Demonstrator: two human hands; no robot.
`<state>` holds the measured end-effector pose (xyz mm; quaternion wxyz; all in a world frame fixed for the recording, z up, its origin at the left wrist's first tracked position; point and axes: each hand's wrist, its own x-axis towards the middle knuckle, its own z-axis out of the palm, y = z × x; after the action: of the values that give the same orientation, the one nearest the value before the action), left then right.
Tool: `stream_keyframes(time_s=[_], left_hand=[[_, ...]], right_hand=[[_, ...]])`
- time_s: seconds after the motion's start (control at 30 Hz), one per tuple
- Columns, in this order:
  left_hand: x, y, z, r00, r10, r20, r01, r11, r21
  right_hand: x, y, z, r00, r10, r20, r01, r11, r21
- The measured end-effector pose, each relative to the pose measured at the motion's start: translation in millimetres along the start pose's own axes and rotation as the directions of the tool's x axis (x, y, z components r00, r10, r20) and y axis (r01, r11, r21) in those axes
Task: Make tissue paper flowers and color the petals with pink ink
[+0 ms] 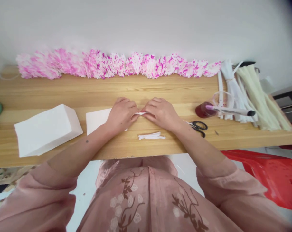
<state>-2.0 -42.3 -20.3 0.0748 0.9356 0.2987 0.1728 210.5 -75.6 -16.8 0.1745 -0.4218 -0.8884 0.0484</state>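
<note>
My left hand (121,113) and my right hand (160,112) meet at the middle of the wooden table (148,90). Both have their fingers closed on a folded strip of white tissue paper (140,113) between them. The rest of that white tissue sheet (96,120) spreads out under and to the left of my left hand. A short white tie strip (152,136) lies on the table just in front of my hands.
A stack of white tissue sheets (46,129) lies at the left. Pink-and-white paper flowers (117,64) line the back edge. Black scissors (199,126), a pink marker (230,111), a dark red cup (203,110) and bundled white strips (252,93) sit at the right. A red chair (268,177) stands below.
</note>
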Motion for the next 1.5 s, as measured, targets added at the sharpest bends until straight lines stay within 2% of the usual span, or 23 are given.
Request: stream_keyframes(time_s=[0.2, 0.37, 0.53, 0.63, 0.83, 1.07, 1.27, 1.5], left_hand=[[0, -21, -17.8, 0.983, -0.171, -0.065, 0.154, 0.964, -0.216], [-3, -28, -27.4, 0.973, -0.232, 0.017, 0.228, 0.933, -0.28], [-3, -27, -22.5, 0.98, -0.18, 0.085, 0.195, 0.955, -0.223], [-2, -26, -24.0, 0.984, -0.159, 0.079, 0.171, 0.969, -0.18], [-2, -27, -28.6, 0.984, -0.147, 0.097, 0.163, 0.968, -0.193], [-2, -25, -14.3, 0.989, -0.129, 0.077, 0.133, 0.99, -0.049], [-4, -24, -24.6, 0.975, -0.214, -0.062, 0.207, 0.973, -0.098], [-5, -19, -28.7, 0.993, -0.115, -0.004, 0.113, 0.986, -0.123]], right_hand=[[0, 0, 2, 1.0, -0.002, -0.009, 0.002, 1.0, 0.004], [0, 1, 0, 1.0, 0.001, 0.0, -0.001, 0.999, 0.033], [0, 4, -1, 1.0, -0.008, -0.005, 0.009, 0.998, 0.062], [-1, 4, -2, 1.0, 0.004, -0.006, -0.004, 0.998, 0.06], [-2, 4, -4, 0.999, 0.029, 0.015, -0.03, 0.999, 0.026], [-1, 3, -4, 0.999, 0.036, 0.029, -0.037, 0.999, 0.033], [-1, 2, -4, 0.999, 0.043, 0.023, -0.043, 0.999, 0.016], [-3, 4, -5, 0.998, 0.067, 0.023, -0.067, 0.998, 0.0]])
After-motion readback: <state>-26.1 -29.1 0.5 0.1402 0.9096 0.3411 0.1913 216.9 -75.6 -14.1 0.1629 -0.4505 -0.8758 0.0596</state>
